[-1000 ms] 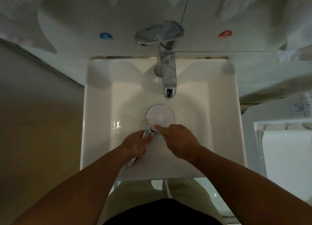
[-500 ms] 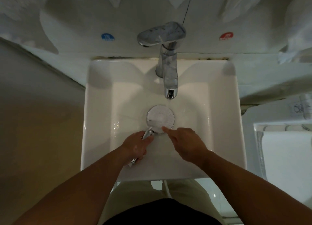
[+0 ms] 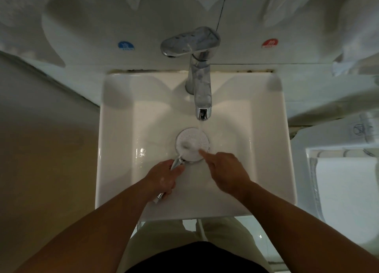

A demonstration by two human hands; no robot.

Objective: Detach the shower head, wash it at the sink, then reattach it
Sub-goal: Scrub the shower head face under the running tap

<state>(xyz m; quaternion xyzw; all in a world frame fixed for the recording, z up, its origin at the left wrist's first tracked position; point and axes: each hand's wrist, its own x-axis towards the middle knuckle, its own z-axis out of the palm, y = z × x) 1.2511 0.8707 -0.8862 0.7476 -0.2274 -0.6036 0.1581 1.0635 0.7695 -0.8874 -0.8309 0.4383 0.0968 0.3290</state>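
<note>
First: Since a second ago the right grip (image 3: pixel 225 172) has slid its forefinger (image 3: pixel 202 152) rightward along the near edge of the spray face; the left grip (image 3: pixel 164 178) hasn't shifted.

Second: What is each holding?

First: The left grip is closed round the chrome handle (image 3: pixel 178 162) of the round, white-faced shower head (image 3: pixel 192 143). The right holds nothing: forefinger straight, its tip on the face, the other fingers folded.

Second: And the head itself?

First: Face up, low over the white square ceramic sink (image 3: pixel 119 129), below the spout of the chrome single-lever faucet (image 3: pixel 201 92). A thin stream of water (image 3: pixel 200 124) lands on its far edge.

Second: What worries you?

First: I think the wet chrome could slip. The rubbing finger pushes off-centre, so the handle may twist in the left grip and the head could knock the ceramic.

Second: Anything else?

First: The upturned face could throw water toward the sink's front rim and the person standing there. With the stream only on the far edge, the near nozzles may stay unrinsed.
</note>
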